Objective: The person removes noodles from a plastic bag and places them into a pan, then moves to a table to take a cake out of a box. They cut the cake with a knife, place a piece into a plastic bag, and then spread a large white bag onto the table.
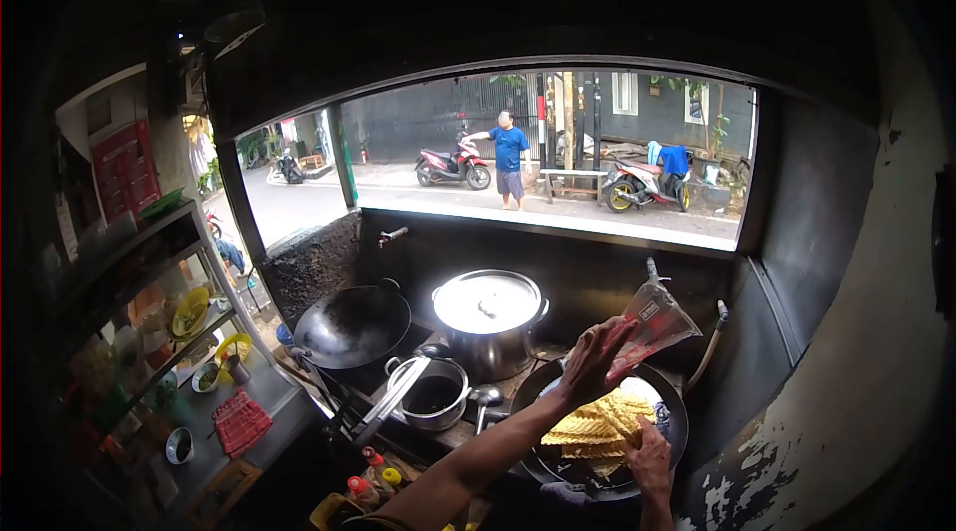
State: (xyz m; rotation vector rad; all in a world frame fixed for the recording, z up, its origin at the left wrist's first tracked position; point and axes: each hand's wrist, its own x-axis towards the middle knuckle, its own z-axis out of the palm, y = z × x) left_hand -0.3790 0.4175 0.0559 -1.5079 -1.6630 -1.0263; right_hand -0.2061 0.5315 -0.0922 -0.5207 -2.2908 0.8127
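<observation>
My left hand [595,364] is raised over the wok, its fingers against a clear plastic bag [665,324] with red print, which it holds up and tilted. Below it, a pile of yellow wavy noodles [588,429] lies in a large dark wok [680,423]. My right hand [649,457] is at the right edge of the pile, fingers curled onto the noodles. My left forearm crosses in front of the wok's left side and hides part of it.
Left of the wok stand a lidded steel pot [498,347], a smaller pot [438,419], a ladle [486,397] and an empty wok [354,327]. Bottles [373,466] are near my left arm. A shelf [204,242] is far left. Outside, a person [509,149] stands by motorbikes.
</observation>
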